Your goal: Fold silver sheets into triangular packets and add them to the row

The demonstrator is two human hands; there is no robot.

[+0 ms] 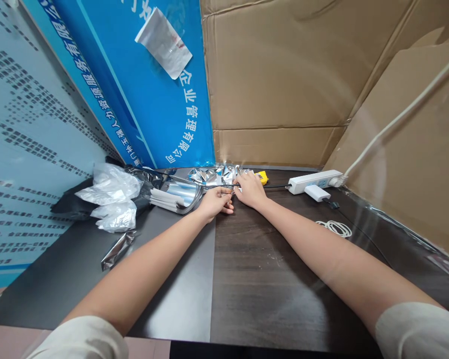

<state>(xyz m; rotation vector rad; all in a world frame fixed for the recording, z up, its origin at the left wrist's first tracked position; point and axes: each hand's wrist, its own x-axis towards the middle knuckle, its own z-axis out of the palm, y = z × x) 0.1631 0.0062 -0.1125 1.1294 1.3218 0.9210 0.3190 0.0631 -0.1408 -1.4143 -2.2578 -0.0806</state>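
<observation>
Both my arms reach out to the far edge of a dark wooden table (269, 269). My left hand (216, 201) has its fingers curled in a pinch next to a stack of silver foil pouches (179, 195); what it pinches is too small to make out. My right hand (250, 188) lies just beside it, fingers bent down over a heap of small silver foil packets (213, 175) at the back edge. A yellow item (262, 175) peeks out behind my right hand.
Clear plastic bags (114, 195) and a loose foil strip (116, 249) lie at the left. A white power strip (314, 181) with a plugged-in adapter and a coiled white cable (335, 228) sit at the right. Cardboard walls (284, 80) and a blue board (149, 99) close in the back.
</observation>
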